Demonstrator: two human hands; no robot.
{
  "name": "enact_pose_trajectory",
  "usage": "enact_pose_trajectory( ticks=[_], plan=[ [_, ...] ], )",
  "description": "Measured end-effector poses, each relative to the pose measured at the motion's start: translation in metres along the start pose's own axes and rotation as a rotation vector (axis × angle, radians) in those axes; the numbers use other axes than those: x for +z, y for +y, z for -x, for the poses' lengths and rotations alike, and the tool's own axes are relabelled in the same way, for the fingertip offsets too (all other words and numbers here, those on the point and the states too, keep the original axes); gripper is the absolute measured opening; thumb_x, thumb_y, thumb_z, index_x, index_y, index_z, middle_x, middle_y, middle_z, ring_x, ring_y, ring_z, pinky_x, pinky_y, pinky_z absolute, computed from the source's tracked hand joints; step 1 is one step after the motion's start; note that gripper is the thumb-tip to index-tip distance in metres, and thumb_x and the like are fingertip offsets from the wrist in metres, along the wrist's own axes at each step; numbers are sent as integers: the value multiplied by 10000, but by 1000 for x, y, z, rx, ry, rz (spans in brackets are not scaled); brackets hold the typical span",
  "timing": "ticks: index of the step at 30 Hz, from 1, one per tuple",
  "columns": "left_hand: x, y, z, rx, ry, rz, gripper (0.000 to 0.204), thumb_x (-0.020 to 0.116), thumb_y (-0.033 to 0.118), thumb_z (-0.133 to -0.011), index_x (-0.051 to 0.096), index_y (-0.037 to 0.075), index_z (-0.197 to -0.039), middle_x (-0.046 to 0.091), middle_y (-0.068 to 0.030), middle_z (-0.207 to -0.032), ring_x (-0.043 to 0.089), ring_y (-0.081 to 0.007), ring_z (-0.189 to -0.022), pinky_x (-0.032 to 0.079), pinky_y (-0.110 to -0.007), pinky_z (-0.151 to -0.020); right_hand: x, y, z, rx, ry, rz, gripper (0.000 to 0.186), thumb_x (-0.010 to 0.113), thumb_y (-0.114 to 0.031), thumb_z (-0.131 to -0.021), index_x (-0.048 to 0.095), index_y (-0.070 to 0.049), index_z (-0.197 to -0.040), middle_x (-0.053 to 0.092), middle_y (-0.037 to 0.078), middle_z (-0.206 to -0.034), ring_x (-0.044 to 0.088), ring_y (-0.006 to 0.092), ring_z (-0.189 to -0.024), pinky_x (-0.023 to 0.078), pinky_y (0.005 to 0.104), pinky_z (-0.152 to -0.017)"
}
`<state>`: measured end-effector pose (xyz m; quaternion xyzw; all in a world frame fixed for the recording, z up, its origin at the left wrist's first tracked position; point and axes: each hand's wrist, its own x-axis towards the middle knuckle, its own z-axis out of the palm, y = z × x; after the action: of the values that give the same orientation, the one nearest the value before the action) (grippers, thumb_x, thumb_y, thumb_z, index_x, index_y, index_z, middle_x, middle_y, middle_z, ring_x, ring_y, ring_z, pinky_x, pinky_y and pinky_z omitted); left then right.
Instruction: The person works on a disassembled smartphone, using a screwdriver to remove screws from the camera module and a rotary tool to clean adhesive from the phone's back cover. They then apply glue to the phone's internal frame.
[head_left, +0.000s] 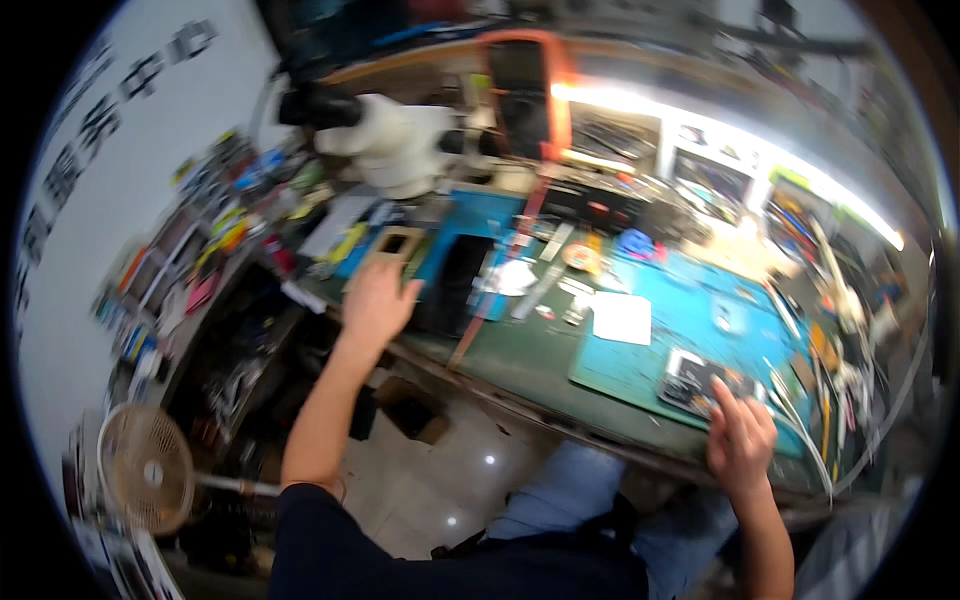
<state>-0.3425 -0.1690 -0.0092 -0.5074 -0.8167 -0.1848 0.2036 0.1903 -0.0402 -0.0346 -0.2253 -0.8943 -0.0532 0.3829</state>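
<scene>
My left hand [378, 302] reaches over the bench's left part, fingers forward and thumb apart, beside a small tan rectangular frame [397, 242]. Nothing shows in its grip, though the picture is blurred. Just right of it lies a black flat panel [462, 275], like a phone or tablet. At the right, my right hand [743, 440] has its index finger stretched out over an opened phone [690, 380] with its inner parts showing. The fingertip meets or hovers over the phone; I cannot tell which. Its other fingers are partly curled. The phone lies on a blue work mat [650, 382].
A white microscope [395, 145] stands at the back left, near an orange-framed device [555, 95]. A white square sheet [622, 318] lies on the mat. Tools and cables [840, 385] crowd the right edge. A fan [148, 468] stands low at the left.
</scene>
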Motion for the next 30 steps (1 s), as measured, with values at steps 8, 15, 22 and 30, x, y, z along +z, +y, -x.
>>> enact_pose_trajectory(
  ticks=[8, 15, 22, 30],
  plan=[
    [5, -14, 12, -101, -177, -187, 370, 684, 238, -998, 618, -32, -1242, 704, -293, -1108, 709, -476, -1038, 561, -552, -888, -10, -33, 31, -80, 112, -140, 550, 732, 5, -789, 777, -37, -1336, 557, -43, -702, 513, 139, -574, 428, 317, -540],
    [-66, 51, 129, -185, -55, 349, 292, 578, 98, -1057, 507, -34, -1307, 630, -251, -1149, 623, -349, -995, 522, -447, -937, -13, -79, 53, 172, 138, -482, 466, 786, 9, -857, 767, -2, -1322, 686, 41, -799, 635, 198, -635, 521, 343, -588],
    [-26, 250, 210, 635, -282, 945, 575, 739, 13, -918, 449, -21, -1413, 653, -254, -1264, 682, -420, -1104, 585, -462, -954, -2, -117, 55, 580, -106, -965, 691, 724, -418, -1075, 496, 44, -1535, 702, 217, -1385, 749, 312, -1123, 607, 407, -978],
    [-30, 307, 116, 926, -194, 879, 599, 876, 209, -896, 661, -12, -1410, 750, -145, -1214, 726, -335, -1123, 580, -438, -928, -91, -76, 130, 1061, 64, -743, 625, 672, -198, -1111, 351, 13, -1605, 664, 82, -1051, 613, 131, -880, 536, 322, -800]
  ],
)
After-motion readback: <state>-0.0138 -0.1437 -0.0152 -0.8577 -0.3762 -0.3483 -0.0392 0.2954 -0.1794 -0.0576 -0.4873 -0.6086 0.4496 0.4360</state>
